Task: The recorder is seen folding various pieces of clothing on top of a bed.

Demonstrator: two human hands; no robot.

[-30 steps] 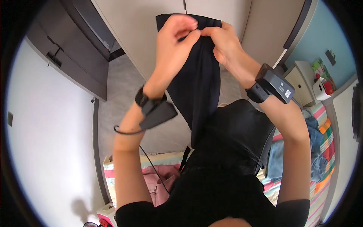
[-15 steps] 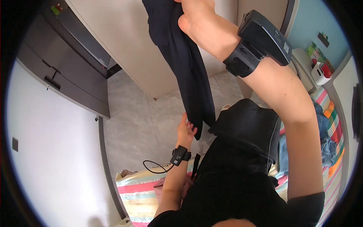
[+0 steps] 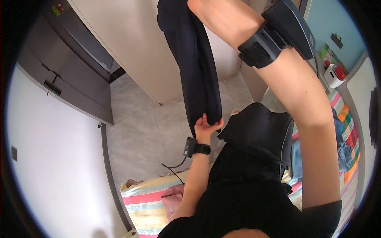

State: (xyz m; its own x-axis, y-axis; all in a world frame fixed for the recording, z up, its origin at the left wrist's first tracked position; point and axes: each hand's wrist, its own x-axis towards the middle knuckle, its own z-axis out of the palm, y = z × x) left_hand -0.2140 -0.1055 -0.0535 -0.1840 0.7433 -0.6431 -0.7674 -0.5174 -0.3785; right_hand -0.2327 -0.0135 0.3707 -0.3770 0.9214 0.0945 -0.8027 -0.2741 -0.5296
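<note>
A pair of dark navy trousers [image 3: 194,67] hangs lengthwise in front of me, its legs side by side. My right hand [image 3: 200,5] is raised at the top edge by the upper part of the trousers, which hang from it; its fingers are out of the picture. Down at the hems, my left hand [image 3: 207,127] is open with its fingers spread and slightly curled, against the trouser legs. Each wrist wears a black strapped device, the right one [image 3: 260,47] larger than the left one [image 3: 192,147].
A beige cabinet panel [image 3: 131,43] stands behind the trousers, over grey floor tiles [image 3: 137,123]. Below are a striped bedspread [image 3: 139,202] and a pink cloth [image 3: 172,198]. Denim clothing [image 3: 344,154] lies at the right, near a white box [image 3: 332,77]. A white door [image 3: 51,150] is at left.
My left hand has moved right and slightly up across the trouser hems, turning with its fingers spreading. My raised right arm has shifted a little, and the trouser legs hang straighter.
</note>
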